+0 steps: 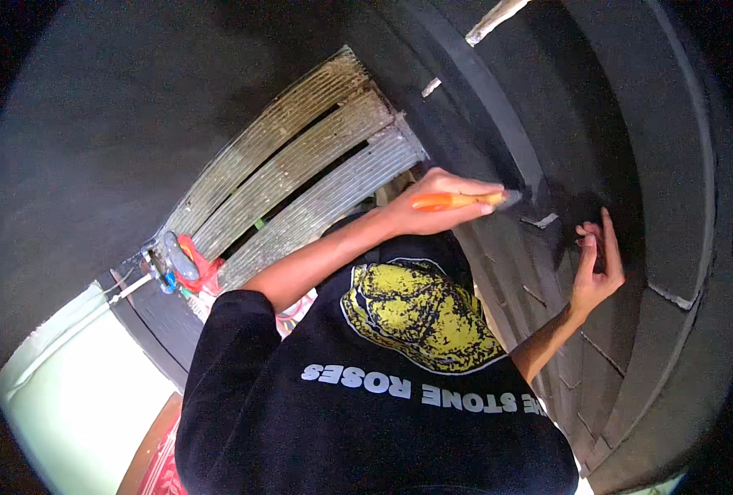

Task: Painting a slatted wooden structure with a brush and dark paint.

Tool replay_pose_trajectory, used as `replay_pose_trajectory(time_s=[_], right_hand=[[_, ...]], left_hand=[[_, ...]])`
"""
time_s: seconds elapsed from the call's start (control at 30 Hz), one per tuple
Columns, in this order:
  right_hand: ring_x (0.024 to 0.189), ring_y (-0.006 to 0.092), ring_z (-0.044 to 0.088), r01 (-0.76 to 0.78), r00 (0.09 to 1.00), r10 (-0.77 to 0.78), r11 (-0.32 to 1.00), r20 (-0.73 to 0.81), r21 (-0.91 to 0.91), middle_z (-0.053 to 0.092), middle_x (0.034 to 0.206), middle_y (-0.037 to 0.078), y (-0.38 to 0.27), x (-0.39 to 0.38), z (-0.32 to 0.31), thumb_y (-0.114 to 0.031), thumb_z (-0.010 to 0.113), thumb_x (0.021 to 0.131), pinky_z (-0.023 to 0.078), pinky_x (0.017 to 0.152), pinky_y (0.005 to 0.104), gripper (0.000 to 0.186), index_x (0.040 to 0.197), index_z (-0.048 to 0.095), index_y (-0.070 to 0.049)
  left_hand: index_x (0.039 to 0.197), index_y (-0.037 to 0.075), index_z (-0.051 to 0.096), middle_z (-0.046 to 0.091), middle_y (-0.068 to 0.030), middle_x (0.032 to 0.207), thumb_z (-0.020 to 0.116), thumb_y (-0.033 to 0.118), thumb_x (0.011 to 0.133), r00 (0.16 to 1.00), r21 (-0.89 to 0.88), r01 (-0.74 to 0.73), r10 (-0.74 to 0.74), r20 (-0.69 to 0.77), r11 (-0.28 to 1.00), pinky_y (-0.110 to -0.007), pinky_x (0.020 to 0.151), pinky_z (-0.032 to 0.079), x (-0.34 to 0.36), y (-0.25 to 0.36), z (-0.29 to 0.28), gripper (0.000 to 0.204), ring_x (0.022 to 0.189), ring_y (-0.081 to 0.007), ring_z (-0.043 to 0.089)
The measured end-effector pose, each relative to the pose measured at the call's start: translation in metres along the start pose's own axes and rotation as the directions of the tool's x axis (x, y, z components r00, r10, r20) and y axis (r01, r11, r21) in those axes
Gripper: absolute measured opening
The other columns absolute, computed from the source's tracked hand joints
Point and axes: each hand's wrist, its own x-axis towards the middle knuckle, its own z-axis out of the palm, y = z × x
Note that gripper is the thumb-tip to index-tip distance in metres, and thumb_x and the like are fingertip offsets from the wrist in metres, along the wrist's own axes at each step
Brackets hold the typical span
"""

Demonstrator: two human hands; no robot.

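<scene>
My left hand (447,200) is closed round the orange handle of what looks like a small paintbrush (465,200). Its pale, blurred tip points right, close to the dark grey ledged surface (581,107). Further right, my right hand (599,262) is raised against or just in front of that surface. Its index finger stretches up while the other fingers bend loosely, and nothing shows in it. Between the two hands, a short whitish strip (540,221) stands out on the dark surface.
Ribbed, weathered boards (300,140) with gaps between them lie to the left. Beside their lower end are a red cloth-like item (202,262) and a grey rounded object (180,257). A pale bar (495,21) sticks out at the top. A bright opening (86,404) is at lower left.
</scene>
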Motion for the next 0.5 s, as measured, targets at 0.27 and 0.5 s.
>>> replay_pose_trajectory(time_s=[0.27,0.5], right_hand=[[0.086,0.0156,0.071,0.011,1.000,-0.011,1.000,-0.003,0.015,0.074,0.097,0.014,-0.005,0.012,0.013,-0.005,0.063,0.093,0.053,0.081,0.0279,0.036,0.128,0.065,0.002],[0.088,0.0160,0.071,-0.027,0.999,0.027,1.000,0.037,0.011,0.074,0.098,0.014,-0.014,0.032,0.028,-0.004,0.063,0.091,0.053,0.083,0.0291,0.037,0.127,0.066,0.001]], left_hand=[[0.132,0.002,0.063,0.075,-0.0127,0.105,0.067,0.020,0.096,0.795,0.332,0.151,0.086,-0.601,0.931,-0.024,0.076,0.053,0.022,0.006,-0.091,0.041,0.085,-0.0090,0.066],[0.137,0.001,0.057,0.070,-0.0166,0.120,0.071,0.011,0.091,0.831,0.285,0.169,0.020,-0.556,0.943,-0.027,0.082,0.056,0.005,-0.028,-0.009,0.049,0.097,-0.0139,0.070]])
